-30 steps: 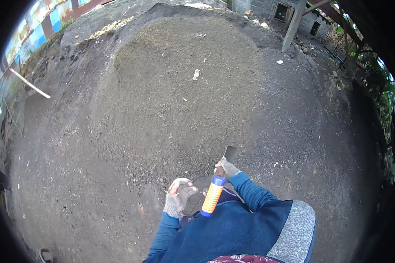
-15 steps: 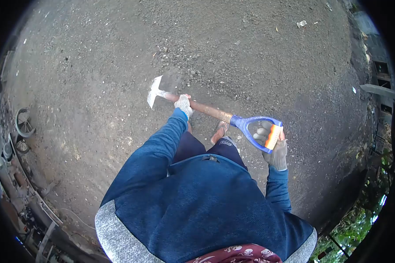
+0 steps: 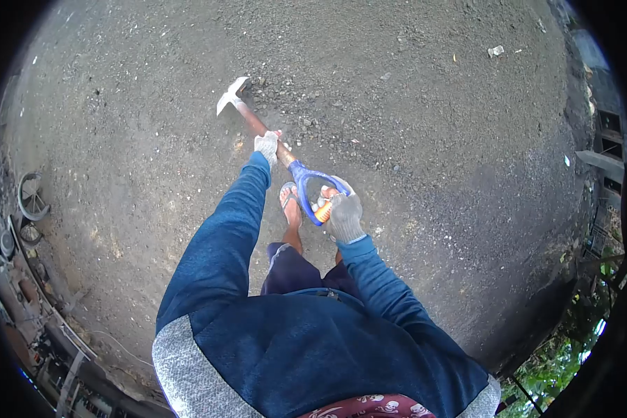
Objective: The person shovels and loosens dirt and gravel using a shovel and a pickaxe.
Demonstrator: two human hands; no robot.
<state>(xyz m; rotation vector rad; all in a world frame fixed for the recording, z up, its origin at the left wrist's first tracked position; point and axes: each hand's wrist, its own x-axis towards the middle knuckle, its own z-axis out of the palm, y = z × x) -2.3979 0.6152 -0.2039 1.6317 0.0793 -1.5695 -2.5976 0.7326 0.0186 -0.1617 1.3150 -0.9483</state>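
A shovel (image 3: 251,119) slants across the ground in front of my body, its pale metal blade (image 3: 231,95) at the upper left. Around the brown shaft, below the blade, my gloved left hand (image 3: 267,147) is closed. My gloved right hand (image 3: 344,212) wraps the orange grip inside the blue D-shaped handle (image 3: 302,182). Loose gravel (image 3: 306,122) lies to the right of the blade. Part of the blade's edge is hard to tell apart from the ground.
My sandalled foot (image 3: 290,203) stands just below the shaft. Wheel-like rims (image 3: 33,198) and clutter line the left edge. Pale litter (image 3: 495,51) lies at the upper right, and a grey post (image 3: 599,161) juts in from the right edge.
The shovel has swung to a steeper slant, with its blade farther up and left. My right hand has moved left with the handle, and my left hand slightly up and left. One foot has come forward.
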